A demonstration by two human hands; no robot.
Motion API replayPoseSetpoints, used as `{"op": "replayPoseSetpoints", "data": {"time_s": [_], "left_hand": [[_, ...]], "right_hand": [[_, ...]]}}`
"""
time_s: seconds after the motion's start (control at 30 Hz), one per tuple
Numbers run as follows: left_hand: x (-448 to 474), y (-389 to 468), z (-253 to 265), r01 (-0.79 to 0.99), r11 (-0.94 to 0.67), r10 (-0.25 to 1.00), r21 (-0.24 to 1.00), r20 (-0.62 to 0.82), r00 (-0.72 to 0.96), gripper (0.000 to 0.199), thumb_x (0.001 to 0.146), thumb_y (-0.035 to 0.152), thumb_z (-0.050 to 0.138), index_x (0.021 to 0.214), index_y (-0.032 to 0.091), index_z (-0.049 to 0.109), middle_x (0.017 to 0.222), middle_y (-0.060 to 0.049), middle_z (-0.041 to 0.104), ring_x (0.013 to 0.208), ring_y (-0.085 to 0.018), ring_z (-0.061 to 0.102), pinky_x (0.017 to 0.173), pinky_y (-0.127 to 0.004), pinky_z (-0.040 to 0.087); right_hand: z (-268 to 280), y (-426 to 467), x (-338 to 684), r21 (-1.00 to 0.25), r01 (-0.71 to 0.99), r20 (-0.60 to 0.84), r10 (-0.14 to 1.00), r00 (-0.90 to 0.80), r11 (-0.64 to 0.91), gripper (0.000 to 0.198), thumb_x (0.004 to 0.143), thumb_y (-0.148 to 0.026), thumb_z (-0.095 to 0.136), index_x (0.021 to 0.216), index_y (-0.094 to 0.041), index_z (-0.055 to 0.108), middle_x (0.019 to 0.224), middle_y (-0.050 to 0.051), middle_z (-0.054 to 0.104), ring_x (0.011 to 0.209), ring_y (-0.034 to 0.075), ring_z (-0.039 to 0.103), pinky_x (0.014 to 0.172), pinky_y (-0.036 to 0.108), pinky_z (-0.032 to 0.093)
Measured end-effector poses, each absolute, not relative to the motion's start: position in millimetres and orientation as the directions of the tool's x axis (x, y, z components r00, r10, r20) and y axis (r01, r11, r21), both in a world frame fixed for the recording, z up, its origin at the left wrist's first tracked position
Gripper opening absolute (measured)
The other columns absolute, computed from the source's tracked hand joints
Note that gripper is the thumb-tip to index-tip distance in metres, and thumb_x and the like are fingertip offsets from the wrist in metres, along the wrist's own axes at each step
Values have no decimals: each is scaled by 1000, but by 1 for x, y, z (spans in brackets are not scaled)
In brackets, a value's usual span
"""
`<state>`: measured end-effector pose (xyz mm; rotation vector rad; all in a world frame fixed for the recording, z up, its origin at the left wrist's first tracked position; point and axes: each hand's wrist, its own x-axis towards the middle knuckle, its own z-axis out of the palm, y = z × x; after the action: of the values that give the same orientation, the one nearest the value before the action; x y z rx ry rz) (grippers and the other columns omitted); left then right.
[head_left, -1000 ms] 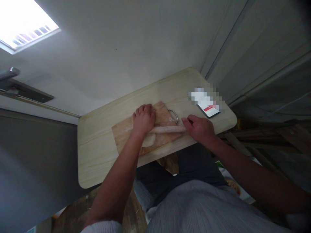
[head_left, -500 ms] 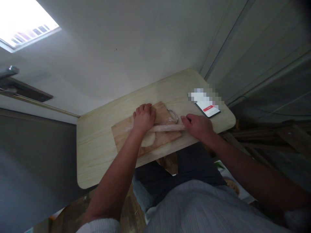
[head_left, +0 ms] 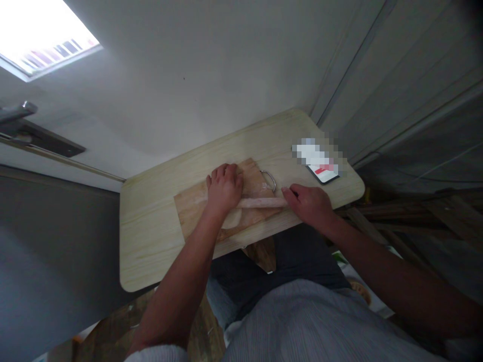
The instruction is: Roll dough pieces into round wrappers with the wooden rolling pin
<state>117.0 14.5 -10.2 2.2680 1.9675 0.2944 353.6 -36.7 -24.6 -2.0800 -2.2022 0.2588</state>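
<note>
A pale, flour-dusted rolling pin [head_left: 263,202] lies across a wooden cutting board [head_left: 190,213]. My right hand [head_left: 310,205] is closed in a loose fist around its right end. Over its left part sits my left hand [head_left: 225,187], palm down, with fingers curled over on the far side; the pin's left end is hidden beneath it. A flattened round of dough [head_left: 232,219] shows on the near side of the pin, partly covered by my left forearm. White flour marks the board near its metal handle [head_left: 269,180].
The board rests on a light wooden table [head_left: 149,236] with rounded corners. A phone [head_left: 323,172] with a lit screen lies at the table's right. Beyond the table stands a white door [head_left: 188,115] with a metal handle [head_left: 41,136] at left.
The rolling pin has shifted slightly toward my body, with both hands moving along with it. A little less of the dough shows on the near side.
</note>
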Motion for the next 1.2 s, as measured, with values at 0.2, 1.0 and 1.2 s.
{"op": "replayPoseSetpoints", "data": {"time_s": [0.2,1.0,1.2], "left_hand": [[118,7,-6,967,-136,990,216,60,126,43,102,41,34,138,25,51,144,-9,53,132,-29,44,111,-49,33],[118,-31,2,974,-117,992,196,71,104,44,102,43,33,140,28,50,145,-8,52,133,-30,44,114,-52,30],[119,-44,5,978,-103,992,179,88,89,43,102,44,34,138,29,52,146,-7,53,135,-29,43,116,-53,29]], "right_hand": [[-25,-42,356,-229,971,-14,997,-77,72,53,99,-51,36,75,-20,72,68,9,72,59,21,62,57,32,25],[-21,-59,366,-511,852,-25,988,-150,116,50,96,-58,41,73,-21,65,63,5,67,61,19,61,60,29,33],[-18,-61,369,-602,791,-62,982,-181,108,49,92,-64,46,75,-22,65,62,2,64,61,18,59,60,28,35]]}}
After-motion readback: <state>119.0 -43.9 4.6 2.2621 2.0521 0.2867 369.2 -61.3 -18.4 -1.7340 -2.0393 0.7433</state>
